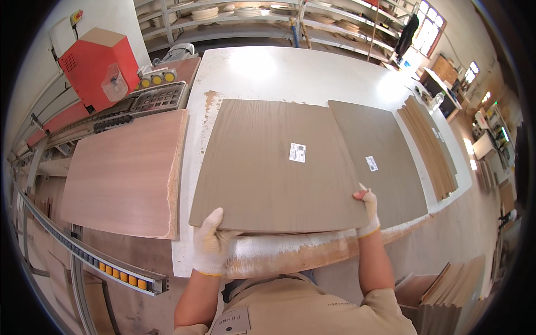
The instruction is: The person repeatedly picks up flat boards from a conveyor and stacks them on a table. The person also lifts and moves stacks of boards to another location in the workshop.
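A large grey-brown wood-grain panel with a white label lies in front of me over the white table, its near edge slightly raised. At its near left corner my left hand, in a white knit glove, grips the edge with the thumb on top. My right hand, also gloved but with a bare thumb tip, holds the panel's right edge near the near corner. A second grey-brown panel with a label lies to the right, partly covered by the one I hold.
A pinkish-brown board lies left, beside a red-housed machine. A roller rail runs at lower left. Narrow strips are stacked on the right of the white table. More boards stand at lower right. Shelves line the back.
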Demonstrator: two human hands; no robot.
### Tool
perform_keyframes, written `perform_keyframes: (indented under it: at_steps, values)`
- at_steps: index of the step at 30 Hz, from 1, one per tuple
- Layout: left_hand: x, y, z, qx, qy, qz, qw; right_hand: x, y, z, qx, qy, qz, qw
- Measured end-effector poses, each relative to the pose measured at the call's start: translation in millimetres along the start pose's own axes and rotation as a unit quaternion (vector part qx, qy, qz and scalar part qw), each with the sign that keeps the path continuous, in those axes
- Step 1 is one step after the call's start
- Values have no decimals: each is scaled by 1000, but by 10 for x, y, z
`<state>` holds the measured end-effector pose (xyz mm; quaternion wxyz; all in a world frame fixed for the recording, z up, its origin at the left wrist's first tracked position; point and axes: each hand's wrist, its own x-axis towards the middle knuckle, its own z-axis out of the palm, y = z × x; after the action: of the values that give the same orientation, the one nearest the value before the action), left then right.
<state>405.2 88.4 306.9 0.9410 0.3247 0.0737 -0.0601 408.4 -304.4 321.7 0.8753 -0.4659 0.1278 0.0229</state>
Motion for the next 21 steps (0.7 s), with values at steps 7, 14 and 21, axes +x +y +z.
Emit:
perform_keyframes:
  at_steps: [7, 14, 21]
  values:
    - [-493, 192, -174, 61, -100, -347, 930, 63, -890, 268, -709, 141, 13, 690]
    - [-935, -280, -61, 393, 59, -260, 880, 1145, -1037, 684, -814, 7, -73, 576]
    - [-1244, -929, 151, 534, 89, -176, 822, 2779, -795, 979, -821, -82, -172, 538]
